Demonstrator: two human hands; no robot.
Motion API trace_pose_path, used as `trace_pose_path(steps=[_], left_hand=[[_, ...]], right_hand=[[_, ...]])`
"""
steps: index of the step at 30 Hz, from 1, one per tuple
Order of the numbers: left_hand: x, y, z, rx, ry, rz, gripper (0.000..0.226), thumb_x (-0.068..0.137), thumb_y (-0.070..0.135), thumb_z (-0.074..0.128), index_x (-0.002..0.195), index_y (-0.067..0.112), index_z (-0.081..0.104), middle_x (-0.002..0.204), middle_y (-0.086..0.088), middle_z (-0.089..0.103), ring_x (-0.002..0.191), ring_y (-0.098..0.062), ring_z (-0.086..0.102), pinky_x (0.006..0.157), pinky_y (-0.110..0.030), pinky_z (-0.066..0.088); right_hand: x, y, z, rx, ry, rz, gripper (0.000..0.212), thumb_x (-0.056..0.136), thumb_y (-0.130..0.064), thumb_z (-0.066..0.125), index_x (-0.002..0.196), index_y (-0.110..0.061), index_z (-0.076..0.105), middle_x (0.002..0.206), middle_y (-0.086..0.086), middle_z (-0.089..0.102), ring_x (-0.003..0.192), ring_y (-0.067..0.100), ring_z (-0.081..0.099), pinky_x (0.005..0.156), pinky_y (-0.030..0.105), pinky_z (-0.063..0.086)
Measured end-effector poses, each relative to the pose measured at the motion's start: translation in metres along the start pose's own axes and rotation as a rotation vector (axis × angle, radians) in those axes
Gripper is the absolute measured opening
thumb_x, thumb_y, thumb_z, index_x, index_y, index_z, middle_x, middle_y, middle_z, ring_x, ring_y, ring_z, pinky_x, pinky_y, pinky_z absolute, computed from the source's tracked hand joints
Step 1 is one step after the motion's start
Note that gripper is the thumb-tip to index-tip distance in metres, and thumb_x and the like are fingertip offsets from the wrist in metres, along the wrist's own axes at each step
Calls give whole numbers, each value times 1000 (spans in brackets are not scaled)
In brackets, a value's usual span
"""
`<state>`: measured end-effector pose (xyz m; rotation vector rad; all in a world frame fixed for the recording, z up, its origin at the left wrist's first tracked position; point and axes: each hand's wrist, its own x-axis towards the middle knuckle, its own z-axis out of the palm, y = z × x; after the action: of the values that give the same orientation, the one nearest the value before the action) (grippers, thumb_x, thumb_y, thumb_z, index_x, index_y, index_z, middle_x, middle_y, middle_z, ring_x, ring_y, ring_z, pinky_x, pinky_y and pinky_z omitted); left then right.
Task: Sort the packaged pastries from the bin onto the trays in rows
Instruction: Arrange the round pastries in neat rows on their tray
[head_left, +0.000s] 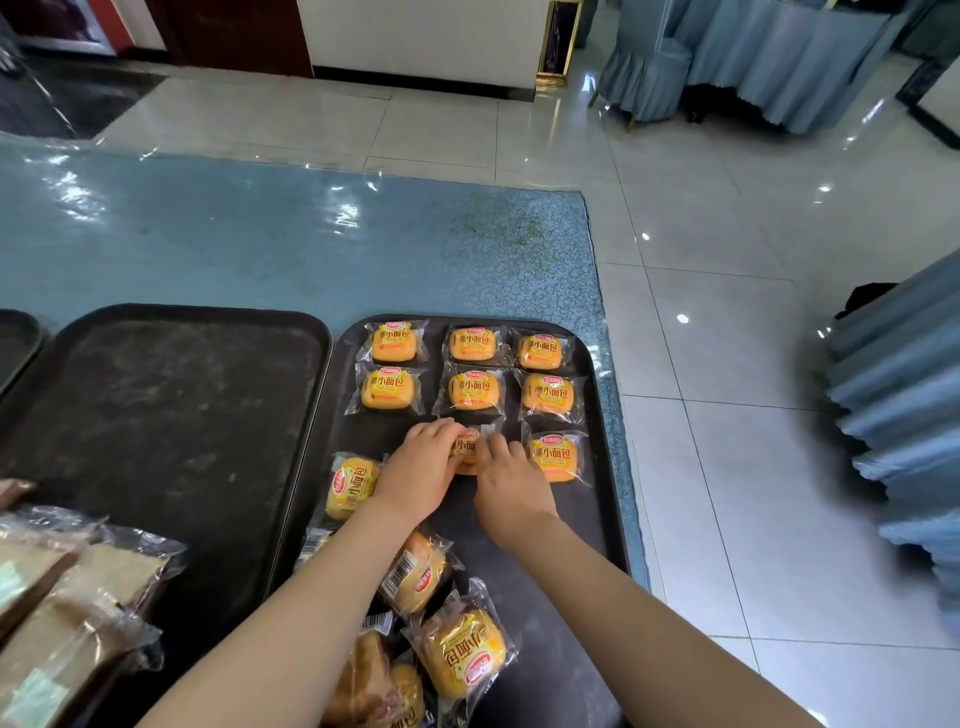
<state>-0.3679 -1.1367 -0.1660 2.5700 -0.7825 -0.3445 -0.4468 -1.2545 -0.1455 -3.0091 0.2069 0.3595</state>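
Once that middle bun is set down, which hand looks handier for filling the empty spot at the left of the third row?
Probably the left hand. It sits beside that gap, and a loose sideways pastry lies right next to its wrist. The right hand is farther over, by the row's right pastry.

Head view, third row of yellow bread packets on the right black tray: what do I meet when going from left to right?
Left hand → middle yellow bread packet in clear wrapper, held by both hands → right hand → right yellow bread packet lying free.
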Motion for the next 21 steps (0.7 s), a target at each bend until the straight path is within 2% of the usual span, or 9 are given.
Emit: trace_pose_path(steps=[4,7,11,14,18,21], left_hand=[[0,-3,-10,-21,-97,18,48,98,24,54,144,24,41,158,4,28,143,-18,29,111,-39,37],[-10,-9,-19,1,-46,20,52,97,25,55,146,24,38,159,3,24,142,-20,30,112,-39,36],[-36,-26,-30,99,117,-74,45,94,25,57,138,25,46,146,1,40,134,-20,38,109,-40,37],[-56,-44,-34,218,209,-211,46,90,39,61,132,23,49,133,0,49,123,-20,46,102,-37,41],[-73,-56,-35,282,82,-398,72,82,67,56,135,21,41,129,-5,50,118,-23,49,98,-37,45],[-77,-57,-35,261,51,-386,77,81,65,59,139,21,35,130,-5,48,120,-23,49,97,-36,46]], right_hand=[[-5,2,4,20,-28,18,78,91,-27,55,152,-5,11,149,12,29,126,31,37,109,40,34],[-11,0,-1,62,-65,19,76,92,-24,51,152,-4,8,155,14,21,135,32,30,114,42,28],[-19,-6,-8,114,-73,-13,75,92,-16,48,154,-6,7,161,14,8,144,33,17,118,44,21],[-18,-15,-12,150,-72,-94,71,92,-12,45,154,-9,11,162,12,8,146,32,12,119,43,19],[-10,-26,-14,130,-70,-193,70,91,-13,47,154,-12,16,161,10,11,147,29,11,118,43,17],[-4,-30,-12,83,-92,-176,72,91,-14,50,154,-13,15,162,10,8,148,31,8,118,44,16]])
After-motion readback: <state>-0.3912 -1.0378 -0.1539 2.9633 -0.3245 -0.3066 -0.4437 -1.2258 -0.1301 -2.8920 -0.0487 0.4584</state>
